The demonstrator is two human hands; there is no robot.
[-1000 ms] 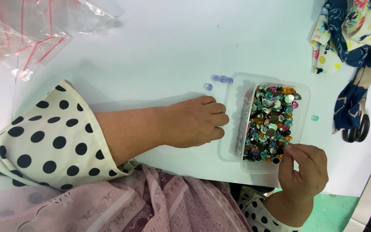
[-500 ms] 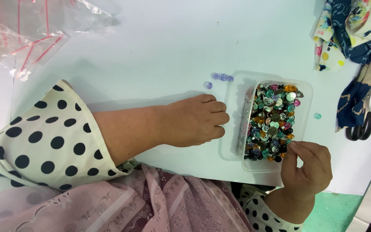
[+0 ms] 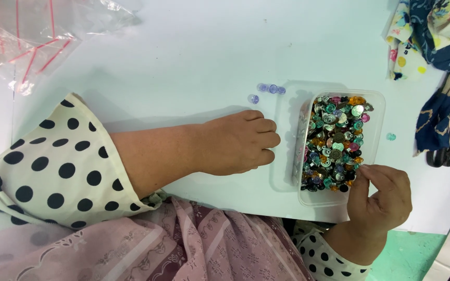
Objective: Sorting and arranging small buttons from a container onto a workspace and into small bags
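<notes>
Pinched fingertips of the right hand (image 3: 378, 200) dip into the clear tray of mixed beads (image 3: 337, 140) at its five o'clock corner; whether one is held, I cannot tell. Left hand (image 3: 240, 143), loosely curled and empty, rests on the counter (image 3: 194, 57) at the tray's nine o'clock. Picking goes best with that hand bracing the tray.

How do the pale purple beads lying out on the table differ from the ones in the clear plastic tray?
The purple beads are only a few, all one pale colour, lying loose and spread on the white table. The beads in the clear tray are many, piled together, in mixed colours: green, orange, pink, silver. The right hand reaches the tray; no hand touches the purple ones. Both look small and shiny.
</notes>
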